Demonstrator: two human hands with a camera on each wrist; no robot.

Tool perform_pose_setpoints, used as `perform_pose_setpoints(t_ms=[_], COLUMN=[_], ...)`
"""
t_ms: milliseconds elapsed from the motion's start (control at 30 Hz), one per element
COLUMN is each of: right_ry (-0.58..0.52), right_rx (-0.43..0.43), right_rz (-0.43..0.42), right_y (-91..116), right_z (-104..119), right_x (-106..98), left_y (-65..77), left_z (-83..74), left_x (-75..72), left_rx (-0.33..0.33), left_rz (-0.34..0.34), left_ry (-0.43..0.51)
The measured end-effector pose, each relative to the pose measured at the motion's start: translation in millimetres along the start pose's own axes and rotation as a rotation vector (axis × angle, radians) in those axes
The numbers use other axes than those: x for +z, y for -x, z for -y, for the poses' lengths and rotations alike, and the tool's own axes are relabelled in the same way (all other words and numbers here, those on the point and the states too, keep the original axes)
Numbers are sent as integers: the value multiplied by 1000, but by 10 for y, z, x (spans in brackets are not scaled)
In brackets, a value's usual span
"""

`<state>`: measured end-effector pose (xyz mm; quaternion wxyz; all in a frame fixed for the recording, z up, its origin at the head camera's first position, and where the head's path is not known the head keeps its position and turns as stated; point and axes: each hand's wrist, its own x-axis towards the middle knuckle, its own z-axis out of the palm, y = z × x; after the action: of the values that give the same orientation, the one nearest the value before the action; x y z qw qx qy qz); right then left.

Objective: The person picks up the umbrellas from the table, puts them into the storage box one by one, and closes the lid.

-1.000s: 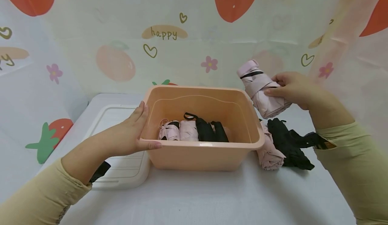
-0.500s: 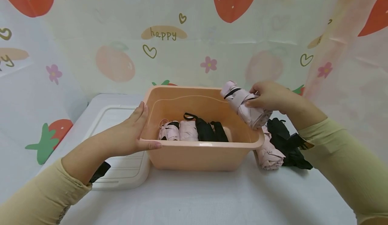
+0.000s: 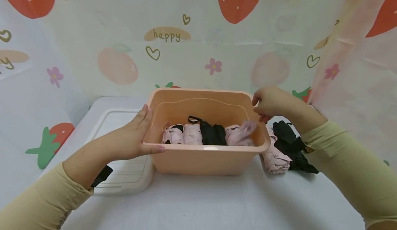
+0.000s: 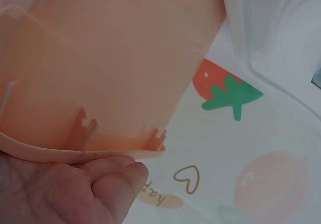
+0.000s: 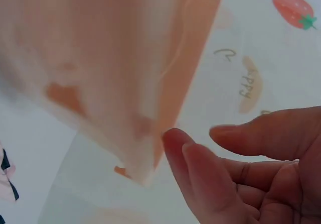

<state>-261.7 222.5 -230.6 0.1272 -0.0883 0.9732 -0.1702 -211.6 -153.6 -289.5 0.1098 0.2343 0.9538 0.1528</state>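
A peach plastic bin (image 3: 198, 161) stands on the white table. My left hand (image 3: 134, 137) rests against its left end, fingers straight and thumb on the front rim. In the left wrist view, fingertips (image 4: 133, 171) touch the rim. Above the bin's right end, my right hand (image 3: 273, 102) is empty, its thumb and fingertips apart. Below it, inside, lies a rolled pink fabric bundle (image 3: 232, 135) like a folded umbrella, its strap end (image 3: 248, 126) blurred. Beside it are black bundles (image 3: 211, 133), one with a wrist loop, and pink ones (image 3: 192, 134). Their lower parts are hidden.
A white lid (image 3: 124, 180) lies left of the bin, partly under my left arm. To the bin's right are a rolled pink bundle (image 3: 276, 159) and a loosely folded black one (image 3: 299, 159). A fruit-printed sheet (image 3: 232, 51) hangs behind.
My right hand has moved left, carrying the pink bundle over the bin's right end, and has let it go inside. The left hand has stayed at the rim.
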Motion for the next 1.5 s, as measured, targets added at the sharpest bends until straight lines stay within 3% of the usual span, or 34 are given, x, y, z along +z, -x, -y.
perform_pose_setpoints(t_ms=[333, 967, 1200, 1500], right_ry=[-117, -362, -467, -491], right_rx=[-12, -63, -41, 42], right_rz=[-12, -33, -44, -15], right_y=[84, 196, 230, 219], right_z=[9, -265, -532, -1169], right_x=[-89, -189, -223, -121], left_y=[2, 5, -6, 9], left_z=[-6, -18, -7, -21], left_x=[-8, -12, -4, -18], left_rx=[-6, -11, -9, -2], left_rz=[2, 4, 7, 3], left_ry=[8, 7, 10, 10])
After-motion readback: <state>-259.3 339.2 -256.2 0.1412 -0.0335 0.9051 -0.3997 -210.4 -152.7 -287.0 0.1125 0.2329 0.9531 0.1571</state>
